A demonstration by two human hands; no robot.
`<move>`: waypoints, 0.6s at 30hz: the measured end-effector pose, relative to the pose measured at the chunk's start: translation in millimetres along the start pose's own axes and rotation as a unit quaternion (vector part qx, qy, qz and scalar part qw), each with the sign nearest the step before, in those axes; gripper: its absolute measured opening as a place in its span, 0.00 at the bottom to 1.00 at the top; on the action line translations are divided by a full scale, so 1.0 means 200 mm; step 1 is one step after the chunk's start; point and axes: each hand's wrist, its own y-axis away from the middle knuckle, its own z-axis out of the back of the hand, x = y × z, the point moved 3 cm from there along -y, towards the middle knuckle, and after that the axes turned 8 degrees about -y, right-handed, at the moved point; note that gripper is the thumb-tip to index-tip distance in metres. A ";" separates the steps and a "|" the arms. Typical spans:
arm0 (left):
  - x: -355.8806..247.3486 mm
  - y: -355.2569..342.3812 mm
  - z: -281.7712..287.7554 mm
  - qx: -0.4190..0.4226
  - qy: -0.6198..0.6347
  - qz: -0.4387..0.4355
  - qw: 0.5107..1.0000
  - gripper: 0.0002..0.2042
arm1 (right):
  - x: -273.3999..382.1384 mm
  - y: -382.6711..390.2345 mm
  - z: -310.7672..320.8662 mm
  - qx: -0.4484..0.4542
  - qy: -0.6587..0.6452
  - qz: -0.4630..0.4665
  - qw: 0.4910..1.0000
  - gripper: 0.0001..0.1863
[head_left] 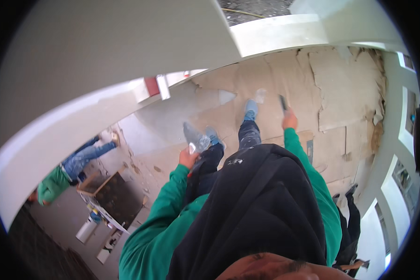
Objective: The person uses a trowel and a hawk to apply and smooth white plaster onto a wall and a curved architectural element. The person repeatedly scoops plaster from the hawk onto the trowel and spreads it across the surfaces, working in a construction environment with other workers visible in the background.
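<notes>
My left hand (188,159) is closed around a trowel-like tool with a broad grey blade (190,134). A lump of pale, wet-looking compound (200,143) sits on it near my fingers. Out in front on the right, my right hand (290,120) grips a flat-bladed tool (283,103), seen nearly edge-on as a dark narrow strip and blurred. The two tools are well apart, both held above the floor. Green sleeves cover my arms, and my shoes (251,108) wear light blue covers.
Creased brown paper (270,77) covers much of the floor. A pale wall (126,46) runs along the front and left. At lower left, a person in green (56,184) is beside an open dark box (119,198). Another person's dark-clothed legs (352,214) show at right, near window openings (396,182).
</notes>
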 end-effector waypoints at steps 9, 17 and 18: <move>0.45 0.05 0.36 -0.106 -0.186 -0.119 0.969 0.13 | -1.01 1.25 0.40 -0.013 0.004 -0.060 0.998 0.16; 1.06 0.03 0.48 -0.032 -0.171 0.002 0.985 0.22 | -1.46 1.69 0.57 -0.140 -0.101 -0.172 0.970 0.18; 1.01 0.06 0.46 -0.017 -0.200 0.008 0.980 0.21 | -1.45 1.66 0.63 -0.169 -0.076 -0.140 0.973 0.18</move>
